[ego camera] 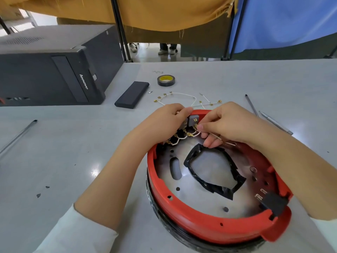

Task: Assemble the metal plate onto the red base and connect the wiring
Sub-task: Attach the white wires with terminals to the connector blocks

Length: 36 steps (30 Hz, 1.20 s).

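Red base (209,227) on the grey table (73,161), metal plate (200,203) seated inside it, left hand (164,121) gripping the far rim, right hand (235,123) pinching a white wire (197,133) (brass-tipped) beside the grey switches (193,120), spare wires (182,99) lying beyond.

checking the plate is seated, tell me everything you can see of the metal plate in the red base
The metal plate is a shiny, silvery round sheet lying flat inside the red base, its rim ringing it. It has small round holes, an oblong slot at left, and a large irregular centre opening edged in black tape. The right hand hovers over its far part; contact is unclear.
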Each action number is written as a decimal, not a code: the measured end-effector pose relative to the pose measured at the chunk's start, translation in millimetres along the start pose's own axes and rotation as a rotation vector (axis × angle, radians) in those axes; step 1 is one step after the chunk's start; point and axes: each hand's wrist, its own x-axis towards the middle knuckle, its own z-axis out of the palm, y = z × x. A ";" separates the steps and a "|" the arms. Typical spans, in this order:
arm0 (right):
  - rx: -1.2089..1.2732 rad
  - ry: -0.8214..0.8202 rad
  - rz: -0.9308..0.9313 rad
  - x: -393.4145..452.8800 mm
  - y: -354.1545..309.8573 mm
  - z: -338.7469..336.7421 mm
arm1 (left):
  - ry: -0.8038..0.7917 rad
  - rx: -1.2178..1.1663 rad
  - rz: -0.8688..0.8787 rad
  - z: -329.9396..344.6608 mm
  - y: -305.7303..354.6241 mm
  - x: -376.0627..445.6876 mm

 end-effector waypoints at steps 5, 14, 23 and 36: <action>-0.031 0.015 0.001 0.0 -3.4 2.4 | -0.005 -0.006 0.014 0.0 -1.6 1.0; -0.031 0.032 0.007 -5.8 -5.6 3.1 | -0.010 -0.003 0.014 -1.3 -0.4 -0.2; -0.053 0.052 0.013 -5.1 -6.3 5.1 | -0.014 -0.032 0.011 -1.8 0.9 -1.3; -0.502 0.216 -0.242 -8.1 -6.8 10.1 | -0.010 -0.039 -0.036 -2.0 4.7 -4.3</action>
